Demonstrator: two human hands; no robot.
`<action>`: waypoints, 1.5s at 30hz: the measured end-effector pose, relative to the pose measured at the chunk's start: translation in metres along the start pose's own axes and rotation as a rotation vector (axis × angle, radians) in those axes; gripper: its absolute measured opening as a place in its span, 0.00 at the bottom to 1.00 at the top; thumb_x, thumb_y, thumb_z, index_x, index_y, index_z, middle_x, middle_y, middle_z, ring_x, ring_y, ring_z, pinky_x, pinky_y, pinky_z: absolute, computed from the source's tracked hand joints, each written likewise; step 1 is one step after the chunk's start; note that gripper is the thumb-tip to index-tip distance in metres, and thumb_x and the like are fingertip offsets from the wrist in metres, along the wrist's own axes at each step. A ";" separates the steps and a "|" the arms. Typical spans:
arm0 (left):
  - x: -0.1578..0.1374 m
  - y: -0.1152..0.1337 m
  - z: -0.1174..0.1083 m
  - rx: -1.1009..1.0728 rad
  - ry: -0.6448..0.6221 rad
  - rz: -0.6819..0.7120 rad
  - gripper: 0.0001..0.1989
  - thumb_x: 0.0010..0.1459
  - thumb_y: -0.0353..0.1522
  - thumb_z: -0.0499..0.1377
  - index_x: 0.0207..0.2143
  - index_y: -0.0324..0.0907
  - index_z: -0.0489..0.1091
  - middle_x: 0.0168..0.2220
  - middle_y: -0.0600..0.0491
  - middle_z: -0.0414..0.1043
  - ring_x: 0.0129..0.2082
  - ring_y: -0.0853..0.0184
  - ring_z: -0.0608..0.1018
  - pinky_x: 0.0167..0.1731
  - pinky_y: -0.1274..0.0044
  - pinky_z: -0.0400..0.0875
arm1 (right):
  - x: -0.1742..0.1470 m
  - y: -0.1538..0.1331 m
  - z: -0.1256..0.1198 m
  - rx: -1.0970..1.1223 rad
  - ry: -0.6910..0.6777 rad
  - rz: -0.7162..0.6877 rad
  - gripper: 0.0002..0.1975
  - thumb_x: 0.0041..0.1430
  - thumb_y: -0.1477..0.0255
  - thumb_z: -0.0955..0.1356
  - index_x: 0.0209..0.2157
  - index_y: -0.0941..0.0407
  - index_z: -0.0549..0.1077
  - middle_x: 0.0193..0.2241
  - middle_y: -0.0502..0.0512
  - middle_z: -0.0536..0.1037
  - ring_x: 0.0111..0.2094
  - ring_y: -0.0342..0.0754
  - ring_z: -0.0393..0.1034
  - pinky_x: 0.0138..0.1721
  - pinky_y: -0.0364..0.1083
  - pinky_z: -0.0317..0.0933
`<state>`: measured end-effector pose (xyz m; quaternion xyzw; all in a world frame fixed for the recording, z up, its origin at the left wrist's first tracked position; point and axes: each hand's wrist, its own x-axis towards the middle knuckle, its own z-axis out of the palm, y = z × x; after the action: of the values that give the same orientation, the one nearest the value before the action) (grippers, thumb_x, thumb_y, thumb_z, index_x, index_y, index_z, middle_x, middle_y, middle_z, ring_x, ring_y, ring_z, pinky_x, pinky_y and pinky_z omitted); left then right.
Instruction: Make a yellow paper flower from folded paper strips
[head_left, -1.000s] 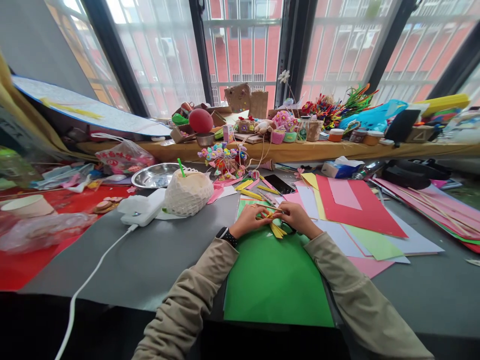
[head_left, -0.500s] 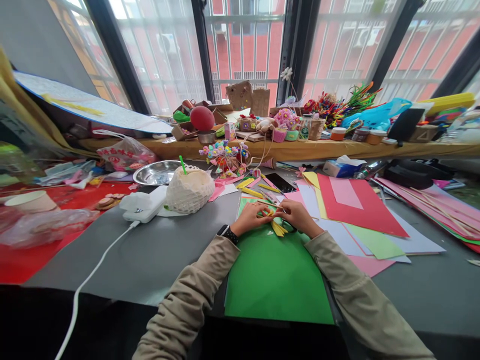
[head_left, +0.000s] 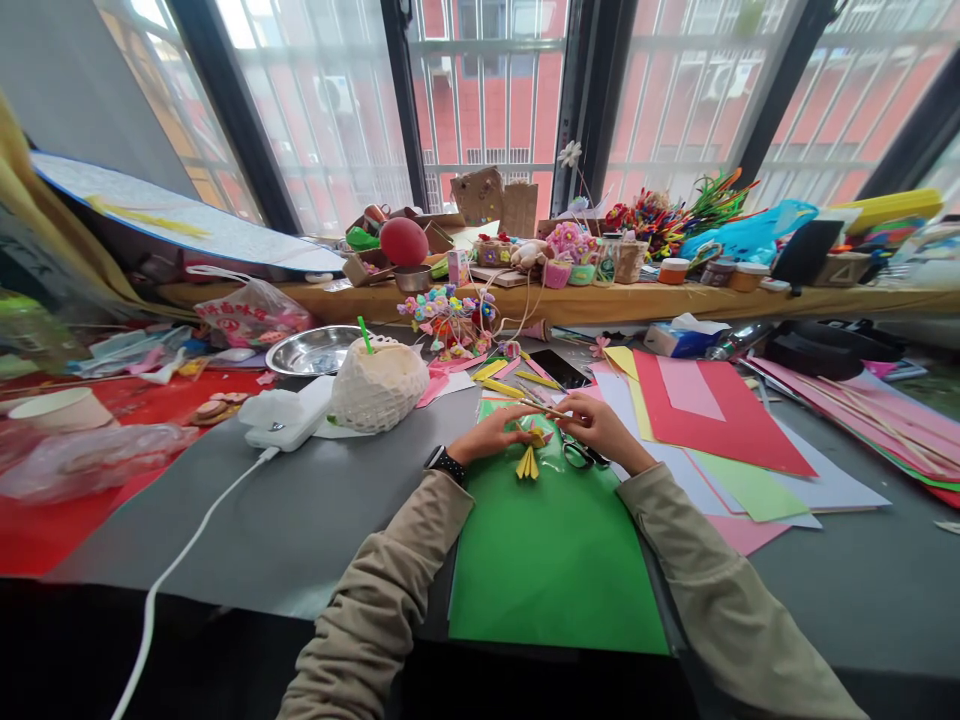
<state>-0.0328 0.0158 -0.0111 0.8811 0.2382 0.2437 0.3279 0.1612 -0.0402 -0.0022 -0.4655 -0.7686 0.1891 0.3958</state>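
Note:
My left hand [head_left: 491, 434] pinches a small folded yellow paper piece [head_left: 528, 462], whose pleated end fans out toward me. My right hand [head_left: 602, 430] is closed on a thin stick [head_left: 544, 408] that points left toward the fingers of the other hand. Both hands are above a green paper sheet [head_left: 555, 560]. Scissors with dark handles [head_left: 577, 456] lie on the sheet beside my right hand. Just beyond the hands, yellow paper strips [head_left: 504, 387] and a dark phone [head_left: 556, 368] rest on the table.
To the left stand a coconut in white foam netting [head_left: 379, 385], a metal plate [head_left: 311, 350] and a white power adapter [head_left: 289, 425] with a cable. Red card [head_left: 720, 410] and other coloured sheets spread to the right. A crowded shelf [head_left: 337, 297] runs below the window.
The yellow folded piece has shifted left and now hangs toward me. My hands have drawn slightly apart, and the scissors show more fully.

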 end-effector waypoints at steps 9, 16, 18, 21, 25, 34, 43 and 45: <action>-0.007 0.014 0.009 0.257 0.250 -0.076 0.16 0.45 0.43 0.57 0.26 0.38 0.66 0.28 0.51 0.69 0.31 0.68 0.70 0.35 0.75 0.65 | 0.000 0.007 0.011 -0.062 -0.060 -0.016 0.12 0.50 0.70 0.65 0.38 0.56 0.72 0.31 0.53 0.68 0.22 0.38 0.59 0.23 0.40 0.56; -0.011 0.018 0.012 0.362 0.071 0.089 0.10 0.46 0.37 0.58 0.29 0.41 0.69 0.30 0.53 0.71 0.35 0.67 0.70 0.40 0.75 0.62 | 0.002 0.008 0.013 -0.146 -0.034 -0.035 0.07 0.49 0.73 0.65 0.31 0.58 0.72 0.26 0.52 0.68 0.23 0.40 0.60 0.25 0.40 0.55; -0.012 0.015 0.007 0.394 0.090 0.048 0.07 0.46 0.34 0.58 0.30 0.42 0.70 0.32 0.53 0.71 0.38 0.66 0.70 0.41 0.75 0.62 | 0.002 0.007 0.012 -0.156 -0.040 -0.026 0.06 0.49 0.71 0.66 0.29 0.59 0.71 0.23 0.50 0.67 0.21 0.39 0.57 0.23 0.40 0.52; -0.013 0.010 0.001 0.471 0.150 -0.044 0.09 0.48 0.27 0.54 0.31 0.42 0.71 0.33 0.51 0.69 0.37 0.66 0.70 0.39 0.75 0.63 | 0.001 0.006 0.010 -0.156 -0.063 -0.041 0.08 0.49 0.68 0.66 0.24 0.59 0.70 0.19 0.48 0.65 0.19 0.38 0.54 0.21 0.39 0.48; -0.012 0.010 0.001 0.503 0.211 -0.009 0.13 0.47 0.25 0.52 0.36 0.41 0.70 0.38 0.49 0.68 0.41 0.64 0.69 0.43 0.73 0.62 | -0.001 0.005 0.010 -0.115 -0.088 -0.034 0.11 0.51 0.65 0.64 0.24 0.59 0.71 0.17 0.47 0.64 0.19 0.38 0.53 0.20 0.39 0.47; 0.001 0.008 0.023 0.448 0.376 -0.208 0.19 0.48 0.42 0.56 0.36 0.36 0.65 0.30 0.49 0.70 0.30 0.66 0.71 0.32 0.74 0.64 | 0.001 0.008 0.008 -0.087 0.092 0.005 0.17 0.54 0.61 0.60 0.28 0.59 0.72 0.25 0.54 0.72 0.25 0.42 0.62 0.26 0.41 0.55; 0.004 0.003 0.017 0.188 0.234 -0.184 0.12 0.49 0.38 0.55 0.27 0.38 0.68 0.26 0.53 0.70 0.27 0.71 0.69 0.29 0.79 0.62 | 0.001 0.005 0.006 -0.020 0.136 0.079 0.17 0.54 0.62 0.61 0.37 0.59 0.70 0.24 0.53 0.73 0.21 0.42 0.63 0.23 0.41 0.55; 0.003 0.005 0.013 0.131 0.131 -0.112 0.12 0.48 0.39 0.56 0.27 0.37 0.69 0.27 0.53 0.70 0.28 0.71 0.69 0.31 0.79 0.63 | 0.000 0.004 0.004 0.019 0.128 0.104 0.17 0.54 0.62 0.60 0.38 0.59 0.69 0.23 0.52 0.73 0.20 0.42 0.63 0.22 0.41 0.56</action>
<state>-0.0212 0.0083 -0.0157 0.8680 0.3237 0.2661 0.2664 0.1605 -0.0374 -0.0073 -0.5121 -0.7148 0.1864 0.4383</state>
